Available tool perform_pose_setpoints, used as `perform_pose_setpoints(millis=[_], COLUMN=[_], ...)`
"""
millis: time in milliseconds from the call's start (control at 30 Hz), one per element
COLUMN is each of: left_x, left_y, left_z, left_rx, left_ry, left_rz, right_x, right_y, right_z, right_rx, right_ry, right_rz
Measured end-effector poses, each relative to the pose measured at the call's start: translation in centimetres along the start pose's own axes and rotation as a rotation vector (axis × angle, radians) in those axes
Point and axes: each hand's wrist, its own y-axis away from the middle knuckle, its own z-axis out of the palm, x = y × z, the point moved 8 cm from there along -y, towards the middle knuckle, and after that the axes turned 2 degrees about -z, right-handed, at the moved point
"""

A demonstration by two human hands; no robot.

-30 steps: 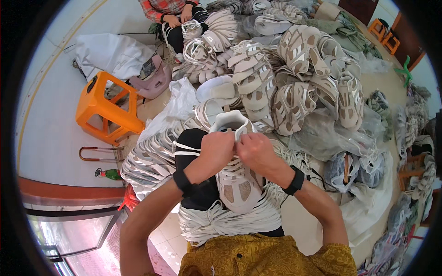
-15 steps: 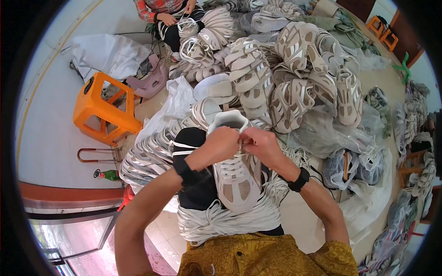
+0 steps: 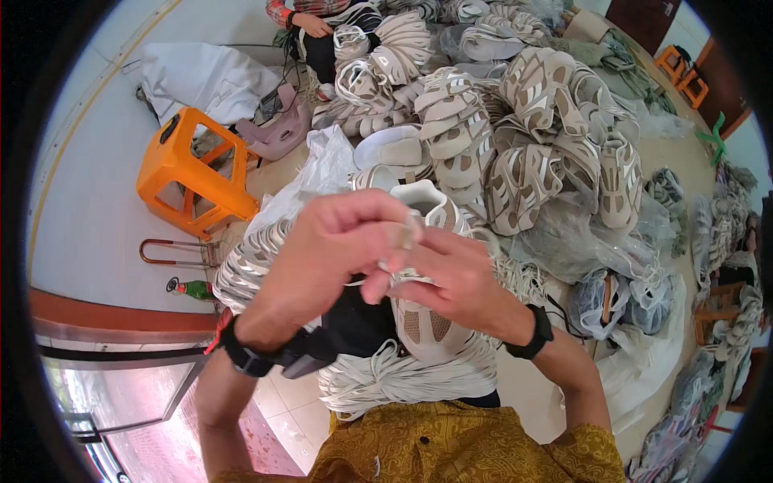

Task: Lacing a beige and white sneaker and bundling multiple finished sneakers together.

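A beige and white sneaker [image 3: 431,332] rests on my lap, toe toward me, partly hidden by my hands. Above it, my left hand [image 3: 322,249] and my right hand [image 3: 455,278] meet with fingers pinched together. A bit of white shoelace [image 3: 415,219] shows at the fingertips; most of it is hidden and slightly blurred. Across my thighs, below the toe, lies a thick bundle of white laces [image 3: 403,382]. Just left of the sneaker is a black cloth-covered leg [image 3: 354,322].
Stacked shoe uppers [image 3: 245,266] curve along my left side. More uppers [image 3: 527,173] are heaped ahead. An orange stool [image 3: 193,173] stands at the left, near a green bottle [image 3: 193,288]. Clear plastic bags [image 3: 596,298] lie to the right. Another person's hand [image 3: 312,24] shows at the far side.
Both hands have risen off the sneaker's collar toward me, still close together. The view has shifted slightly to the left. The other person's hands have moved apart from the shoe there.
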Motion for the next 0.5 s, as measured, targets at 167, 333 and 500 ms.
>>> perform_pose_setpoints(millis=[167,333,500], left_x=[1.4,-1.4,-5.9], left_y=[-1.4,-1.7,1.6], left_z=[-1.9,-9.9,-25.9], left_rx=[0.137,0.087,0.393], left_ry=[-0.134,0.85,0.818], left_rz=[0.258,0.465,0.75], right_x=[0.7,6.8,13.6], right_y=[-0.5,2.5,7.2], right_z=[-1.3,-10.0,-15.6], right_rx=[-0.009,0.451,0.657], right_ry=[-0.07,-0.678,-0.809], right_rz=[0.045,0.44,0.603])
